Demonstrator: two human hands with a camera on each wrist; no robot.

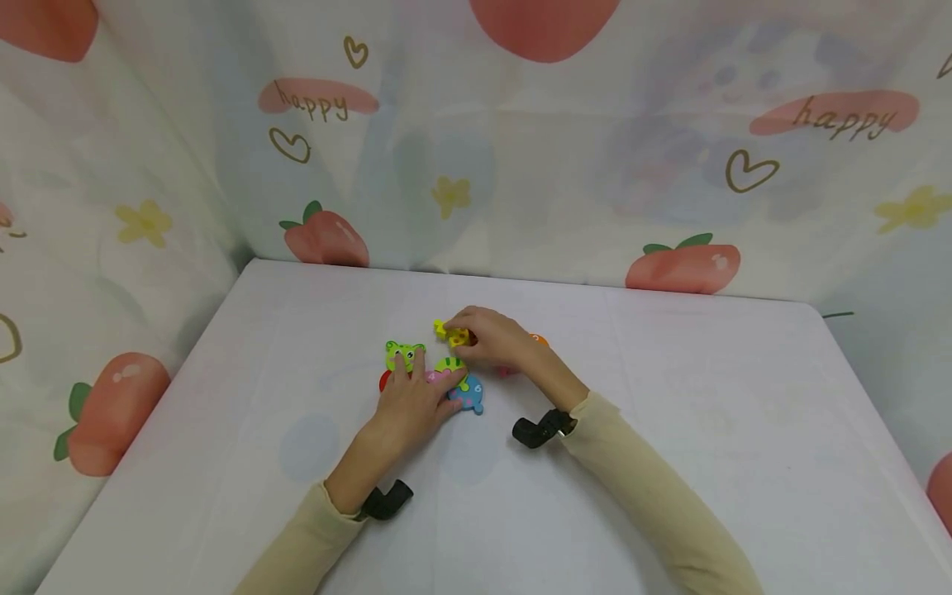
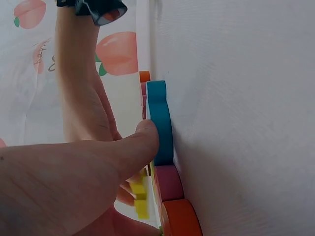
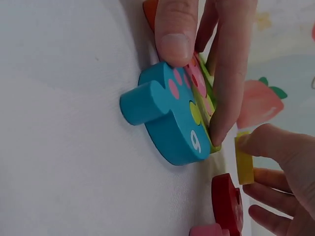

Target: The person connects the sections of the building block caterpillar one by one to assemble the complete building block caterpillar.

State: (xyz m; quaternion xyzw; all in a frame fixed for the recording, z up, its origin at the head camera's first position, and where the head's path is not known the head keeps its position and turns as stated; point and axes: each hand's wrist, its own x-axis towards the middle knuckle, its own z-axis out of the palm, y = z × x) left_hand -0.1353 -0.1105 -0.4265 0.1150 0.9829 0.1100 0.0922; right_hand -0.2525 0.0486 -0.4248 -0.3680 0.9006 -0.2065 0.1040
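Note:
Several bright puzzle pieces lie joined on the table: a green piece with an animal face point(image 1: 402, 355), a pink spotted one and a blue piece point(image 3: 170, 120) marked with a 6. My left hand point(image 1: 405, 402) rests on them with spread, mostly straight fingers. Its thumb touches the blue piece's edge in the left wrist view. Just beyond, my right hand point(image 1: 494, 337) pinches a yellow puzzle piece point(image 3: 244, 160) between thumb and fingers, held upright in the right wrist view. Part of the joined pieces is hidden under the left hand.
Right of the joined pieces, partly behind my right hand, are an orange piece point(image 1: 540, 339) and a pink piece point(image 3: 209, 230). A red piece point(image 3: 227, 204) stands near them. A white cloth covers the table point(image 1: 669, 430); a printed curtain point(image 1: 521, 165) hangs behind it.

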